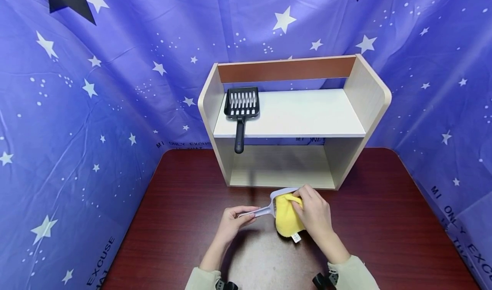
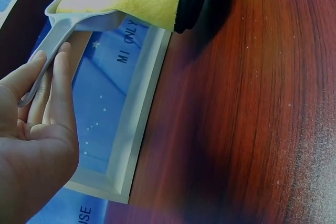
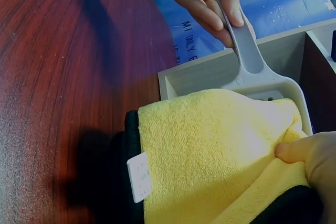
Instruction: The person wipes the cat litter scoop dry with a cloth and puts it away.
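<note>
A light grey scoop (image 1: 263, 212) is held up above the table in front of the shelf. My left hand (image 1: 233, 222) pinches its handle between thumb and fingers. With its thumb and fingers my right hand (image 1: 316, 212) grips a yellow cloth (image 1: 287, 221) inside the scoop's head. The cloth covers most of the head and hangs over the near side. In the right wrist view the cloth (image 3: 210, 150) shows a dark edge and a white tag (image 3: 139, 177). The bottom of the scoop's head is mostly hidden under the cloth.
A two-level wooden shelf (image 1: 288, 130) stands at the back of the dark red table (image 1: 184, 221). On its upper board lies a black slotted scoop (image 1: 240, 135), handle jutting over the front edge. A blue star-patterned curtain (image 1: 127, 80) surrounds the table's back and sides.
</note>
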A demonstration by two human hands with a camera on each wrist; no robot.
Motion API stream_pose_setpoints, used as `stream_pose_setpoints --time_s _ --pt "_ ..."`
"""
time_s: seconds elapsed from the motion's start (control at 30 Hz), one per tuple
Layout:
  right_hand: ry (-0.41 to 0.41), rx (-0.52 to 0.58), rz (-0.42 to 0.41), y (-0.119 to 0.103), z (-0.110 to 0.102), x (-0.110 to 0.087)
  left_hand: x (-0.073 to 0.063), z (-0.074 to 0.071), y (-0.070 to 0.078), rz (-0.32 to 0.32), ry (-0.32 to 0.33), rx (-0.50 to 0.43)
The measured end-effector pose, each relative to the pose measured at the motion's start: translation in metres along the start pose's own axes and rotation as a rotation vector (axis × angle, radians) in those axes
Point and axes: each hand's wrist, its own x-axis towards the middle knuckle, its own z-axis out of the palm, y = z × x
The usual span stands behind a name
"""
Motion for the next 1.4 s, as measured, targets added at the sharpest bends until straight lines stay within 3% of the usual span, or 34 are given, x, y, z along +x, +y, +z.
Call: stream_pose_setpoints --time_s 1.07,1.4 --pt "-0.041 -0.007 0.137 0.014 -0.014 -0.001 -0.006 -0.014 0.002 0.037 -0.003 0.048" --pt "-0.038 -0.003 0.207 0.023 -0.024 0.000 -0.006 -0.018 0.001 0.014 0.054 0.020"
